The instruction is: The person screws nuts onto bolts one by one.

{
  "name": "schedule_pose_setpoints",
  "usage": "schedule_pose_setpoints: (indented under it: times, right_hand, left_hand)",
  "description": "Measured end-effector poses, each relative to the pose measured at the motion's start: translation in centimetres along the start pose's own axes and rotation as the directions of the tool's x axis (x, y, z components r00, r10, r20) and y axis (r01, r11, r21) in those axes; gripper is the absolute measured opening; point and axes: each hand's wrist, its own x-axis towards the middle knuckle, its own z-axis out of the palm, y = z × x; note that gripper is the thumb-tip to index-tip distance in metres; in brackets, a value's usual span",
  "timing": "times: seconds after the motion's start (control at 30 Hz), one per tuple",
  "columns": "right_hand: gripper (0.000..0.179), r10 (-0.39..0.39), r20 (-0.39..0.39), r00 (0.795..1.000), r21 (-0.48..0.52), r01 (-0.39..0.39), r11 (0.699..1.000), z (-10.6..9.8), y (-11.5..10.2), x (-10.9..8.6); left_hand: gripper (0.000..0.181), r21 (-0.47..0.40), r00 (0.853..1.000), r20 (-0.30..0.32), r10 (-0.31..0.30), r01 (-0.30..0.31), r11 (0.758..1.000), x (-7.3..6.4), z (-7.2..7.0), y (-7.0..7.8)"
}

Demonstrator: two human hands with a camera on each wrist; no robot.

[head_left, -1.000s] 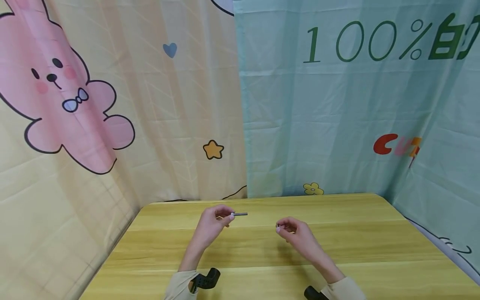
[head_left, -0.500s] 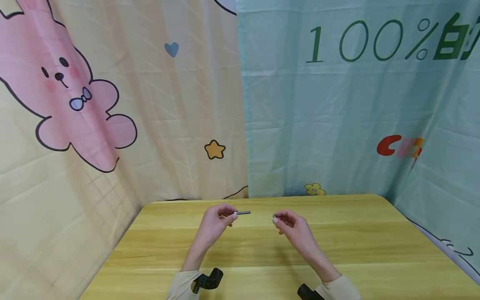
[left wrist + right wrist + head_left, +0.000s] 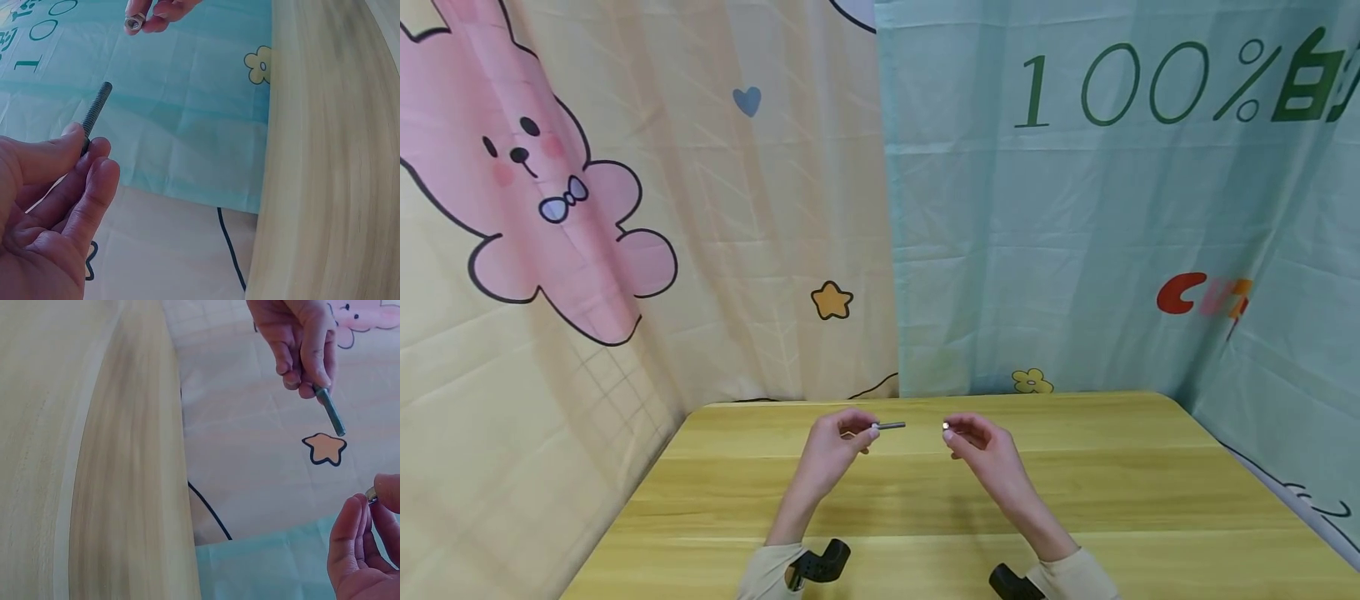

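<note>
My left hand (image 3: 832, 446) pinches a dark threaded bolt (image 3: 97, 111) near one end between thumb and fingers. Its shaft (image 3: 892, 426) sticks out to the right, roughly level, in the head view. Opposite it, my right hand (image 3: 988, 450) pinches a small shiny metal nut (image 3: 134, 23) between thumb and fingertips. In the left wrist view the nut's hole faces the bolt. A short gap separates the bolt's free end from the nut (image 3: 372, 495). Both hands are held above the far part of the table, and the fingers partly hide what they grip.
The wooden table (image 3: 910, 508) spreads under both hands. Behind it hang a cream curtain (image 3: 760, 208) and a light blue curtain (image 3: 1045, 225), close past the far edge. A black wrist camera (image 3: 823, 561) sits on the left wrist and another (image 3: 1015, 582) on the right.
My right hand has moved up and left with the nut, closer to the bolt and level with it. The left hand has shifted slightly right with the bolt.
</note>
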Motion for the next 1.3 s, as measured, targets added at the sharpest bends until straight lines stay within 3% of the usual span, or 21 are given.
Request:
schedule_pose_setpoints:
  times: [0.27,0.47,0.53,0.7,1.3]
  right_hand:
    - [0.022,-0.025,0.011,1.000,0.026,0.025,0.999,0.3,-0.3,0.1]
    - [0.022,-0.033,0.029,0.999,0.025,0.032,0.999,0.9,-0.3,0.1]
    - [0.022,-0.037,0.031,0.999,0.020,0.037,0.999,1.1,-0.3,0.1]
    - [0.023,-0.047,0.033,0.998,0.023,0.046,0.999,1.4,-0.3,0.2]
    - [0.021,-0.055,0.053,0.997,0.029,0.054,0.998,1.8,-0.2,0.4]
  left_hand:
    - [0.009,-0.033,1.000,-0.001,0.005,-0.005,0.999,-0.2,0.5,0.7]
    - [0.010,-0.052,1.000,0.013,0.014,-0.013,0.999,-1.1,0.5,3.8]
    - [0.010,-0.058,0.999,0.017,0.029,-0.028,0.998,-1.0,0.7,3.5]
    - [0.010,-0.070,0.999,0.024,0.040,-0.038,0.997,-0.1,1.1,0.9]
    - [0.009,-0.071,0.998,0.048,0.037,-0.034,0.997,0.0,1.6,1.1]
